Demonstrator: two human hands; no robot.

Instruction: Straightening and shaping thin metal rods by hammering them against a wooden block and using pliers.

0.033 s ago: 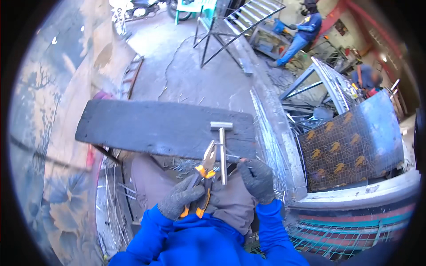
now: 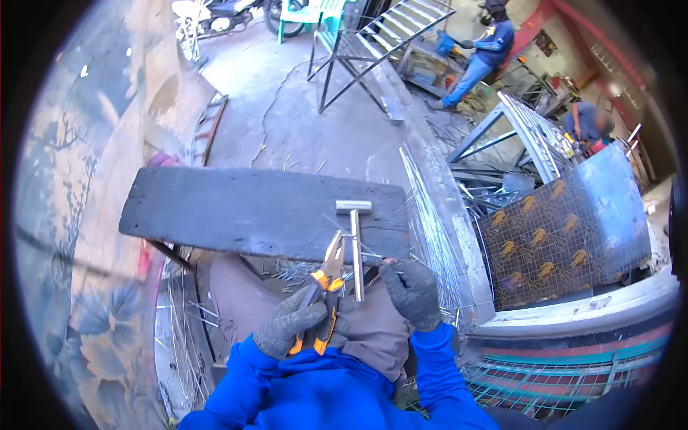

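My left hand (image 2: 287, 326), in a dark grey glove, is closed around a pair of pliers (image 2: 327, 279) with orange and black handles; the jaws point up and away from me. Across the bench edge lies an all-metal hammer (image 2: 358, 269), its head on the bench and its handle overhanging toward my lap. My right hand (image 2: 413, 294), gloved too, is closed at the bench's near right edge. From its fingertips a thin metal wire (image 2: 370, 254) runs left toward the hammer handle and plier jaws; whether it touches them I cannot tell. The dark wooden bench (image 2: 244, 208) stretches before me.
Thin metal rods (image 2: 428, 208) lie on the floor right of the bench. Further right stand a patterned panel (image 2: 541, 233) and a metal frame (image 2: 502, 129). A slatted metal rack (image 2: 401, 29) is ahead. One person (image 2: 491, 50) stands at the back right; another (image 2: 589, 125) bends nearby.
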